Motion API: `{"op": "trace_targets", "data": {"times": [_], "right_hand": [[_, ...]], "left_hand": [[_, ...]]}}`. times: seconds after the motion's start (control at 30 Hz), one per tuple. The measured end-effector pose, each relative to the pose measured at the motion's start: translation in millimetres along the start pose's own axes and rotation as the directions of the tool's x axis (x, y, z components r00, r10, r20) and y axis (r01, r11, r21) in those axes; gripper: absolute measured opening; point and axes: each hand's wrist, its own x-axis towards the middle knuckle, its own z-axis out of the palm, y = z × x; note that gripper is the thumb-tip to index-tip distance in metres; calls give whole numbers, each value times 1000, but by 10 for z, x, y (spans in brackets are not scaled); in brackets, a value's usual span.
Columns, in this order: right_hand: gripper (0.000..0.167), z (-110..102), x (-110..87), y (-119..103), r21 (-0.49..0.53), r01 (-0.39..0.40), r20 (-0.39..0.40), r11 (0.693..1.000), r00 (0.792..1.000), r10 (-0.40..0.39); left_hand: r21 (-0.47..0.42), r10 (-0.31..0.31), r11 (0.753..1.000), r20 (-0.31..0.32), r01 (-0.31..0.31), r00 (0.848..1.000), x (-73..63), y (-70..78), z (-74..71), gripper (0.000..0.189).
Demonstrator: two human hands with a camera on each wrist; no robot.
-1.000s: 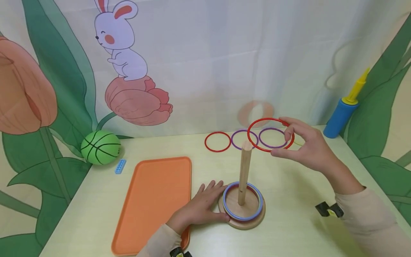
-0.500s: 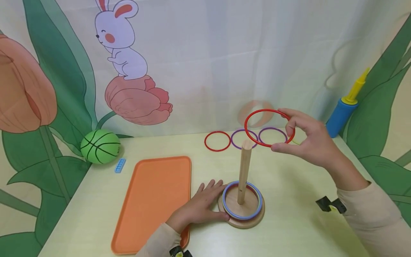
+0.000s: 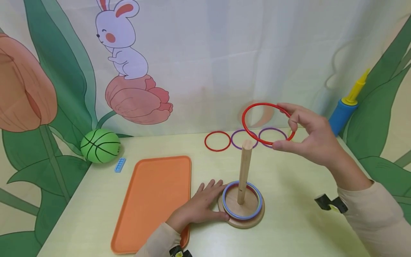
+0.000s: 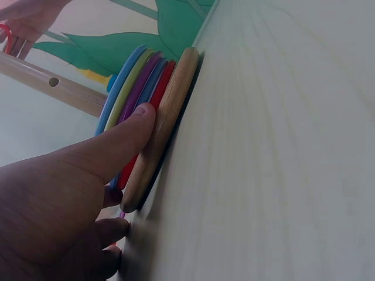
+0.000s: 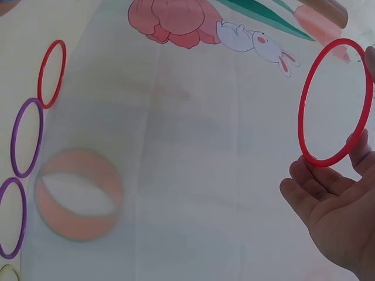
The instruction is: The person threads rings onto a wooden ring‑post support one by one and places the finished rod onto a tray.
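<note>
A thin red ring [image 3: 263, 104] is pinched at its right side by my right hand [image 3: 313, 137], raised just behind and above the top of a wooden peg [image 3: 245, 171]. The peg stands upright on a round wooden base [image 3: 245, 224]. Stacked rings lie around its foot, a light blue ring [image 4: 120, 82] on top and a red ring [image 4: 163, 82] lowest, with green, purple and blue between. At the base's left side rests my left hand [image 3: 205, 205], fingers spread and thumb [image 4: 137, 126] against the stack and base edge.
Behind the peg lie another red ring [image 3: 217, 150], two purple rings [image 3: 232, 142] and a partly hidden yellowish ring [image 5: 7, 268]. An orange tray [image 3: 154, 200] is on the left, beyond it a blue toy brick [image 3: 120, 165] and green ball [image 3: 100, 146]. A blue-yellow pump [image 3: 343, 116] stands back right.
My right hand has risen with the red ring, which tilts more and shifts slightly left. The left hand, the base and its stacked rings stay where they were.
</note>
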Motion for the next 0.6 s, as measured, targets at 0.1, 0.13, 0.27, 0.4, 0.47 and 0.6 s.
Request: {"op": "trace_targets", "data": {"times": [0.1, 0.13, 0.27, 0.4, 0.47, 0.6], "right_hand": [[53, 2, 12, -44, 33, 35, 2, 999, 999, -35], [54, 5, 14, -59, 44, 48, 2, 998, 999, -48], [54, 23, 10, -124, 68, 85, 3, 994, 996, -86], [55, 50, -8, -180, 88, 102, 5, 991, 995, -102], [55, 65, -17, -199, 103, 110, 7, 988, 994, -112], [56, 96, -35, -227, 125, 142, 17, 982, 989, -145]], "left_hand": [[-1, 2, 1000, -1, -2, 1000, -3, 6, -9, 96], [-2, 2, 1000, 0, -2, 1000, -6, 7, -8, 95], [-1, -2, 1000, 1, 2, 1000, -8, 2, -1, 95], [7, 0, 1000, 0, 0, 1000, -8, -11, 8, 96], [9, 0, 1000, 2, 0, 1000, -11, -15, 10, 96], [13, 2, 1000, 2, -2, 1000, -15, -21, 14, 96]]}}
